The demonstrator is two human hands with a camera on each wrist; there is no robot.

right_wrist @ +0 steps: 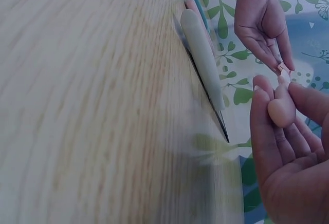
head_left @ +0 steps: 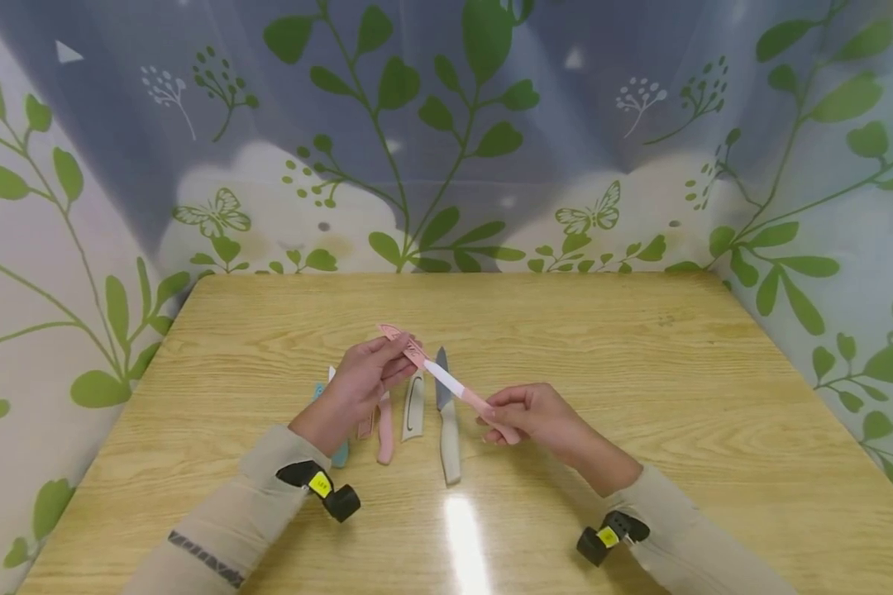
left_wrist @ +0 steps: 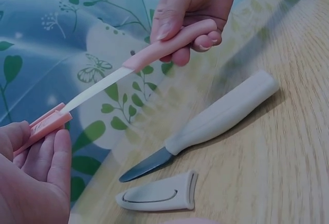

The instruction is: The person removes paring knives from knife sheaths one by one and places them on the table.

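Note:
My left hand (head_left: 353,388) pinches a pink knife sheath (left_wrist: 51,123) between thumb and fingers, above the table. In my right hand (head_left: 539,419) is the handle of a pink paring knife (left_wrist: 169,45), gripped with thumb and fingers. Its white blade (head_left: 446,379) points up and left, with the tip at the sheath's mouth and most of the blade exposed. Below them on the table lies a knife with a cream handle (head_left: 450,446) and dark blade. A matching cream sheath (head_left: 413,409) rests just left of it.
Another pink-handled knife (head_left: 384,434) lies under my left hand, partly hidden, beside a pink piece (head_left: 365,426) and a teal handle (head_left: 340,455). The wooden table (head_left: 603,330) meets a leaf-patterned curtain (head_left: 446,207) at the back and sides.

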